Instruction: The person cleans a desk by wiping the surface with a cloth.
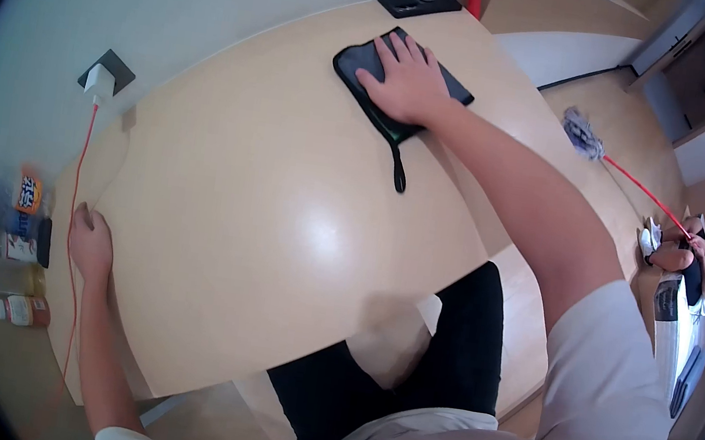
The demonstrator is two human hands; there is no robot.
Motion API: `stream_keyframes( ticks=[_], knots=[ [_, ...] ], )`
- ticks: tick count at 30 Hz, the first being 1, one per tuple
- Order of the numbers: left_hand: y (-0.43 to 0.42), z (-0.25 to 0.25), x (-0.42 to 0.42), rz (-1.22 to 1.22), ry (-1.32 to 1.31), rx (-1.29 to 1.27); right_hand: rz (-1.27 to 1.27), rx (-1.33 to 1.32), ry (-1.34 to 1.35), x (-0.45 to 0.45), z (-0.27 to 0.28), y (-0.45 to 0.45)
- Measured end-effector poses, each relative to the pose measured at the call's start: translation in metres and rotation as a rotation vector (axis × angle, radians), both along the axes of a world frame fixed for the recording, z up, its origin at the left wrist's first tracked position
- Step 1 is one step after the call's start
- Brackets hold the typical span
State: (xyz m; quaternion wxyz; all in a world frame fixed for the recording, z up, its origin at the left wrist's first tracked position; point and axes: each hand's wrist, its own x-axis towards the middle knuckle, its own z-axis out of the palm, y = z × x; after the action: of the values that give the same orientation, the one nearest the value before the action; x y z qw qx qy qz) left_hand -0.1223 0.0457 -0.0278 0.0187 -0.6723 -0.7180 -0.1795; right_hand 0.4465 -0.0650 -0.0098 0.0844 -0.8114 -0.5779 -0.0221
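My right hand (410, 83) lies flat with its fingers spread on a dark zip pouch (364, 101) toward the far side of the wooden table (282, 211). A black wrist loop (400, 168) trails from the pouch toward me. At the table's left side, my left hand (91, 243) has its fingers curled in. An orange-red cable (86, 149) runs down right along those fingers from a white charger (100, 82). Whether the fingers grip the cable or something else is hidden.
A black phone (418, 3) lies at the far table edge. Several bottles, one with an orange label (29, 193), stand beyond the left edge. The charger sits in a wall socket (120, 69). At right, a seated person (703, 266) holds a mop (584, 133) with a red handle.
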Motion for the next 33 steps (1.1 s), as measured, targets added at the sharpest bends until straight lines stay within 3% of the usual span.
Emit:
stream_keyframes(
  ticks=[8, 16, 27, 33],
  knots=[
    [-0.006, 0.004, 0.005, 0.015, 0.097, 0.019, -0.075, -0.042, 0.066, 0.007, 0.002, 0.095],
    [-0.013, 0.010, 0.013, 0.055, 0.100, -0.032, -0.120, 0.023, 0.069, 0.007, -0.004, 0.112],
    [-0.024, 0.025, 0.027, 0.092, 0.074, -0.060, 0.085, 0.035, 0.089, -0.055, 0.001, -0.056],
    [-0.010, 0.001, 0.008, 0.008, 0.033, 0.079, 0.061, 0.157, 0.121, -0.089, -0.009, -0.159]
  ],
)
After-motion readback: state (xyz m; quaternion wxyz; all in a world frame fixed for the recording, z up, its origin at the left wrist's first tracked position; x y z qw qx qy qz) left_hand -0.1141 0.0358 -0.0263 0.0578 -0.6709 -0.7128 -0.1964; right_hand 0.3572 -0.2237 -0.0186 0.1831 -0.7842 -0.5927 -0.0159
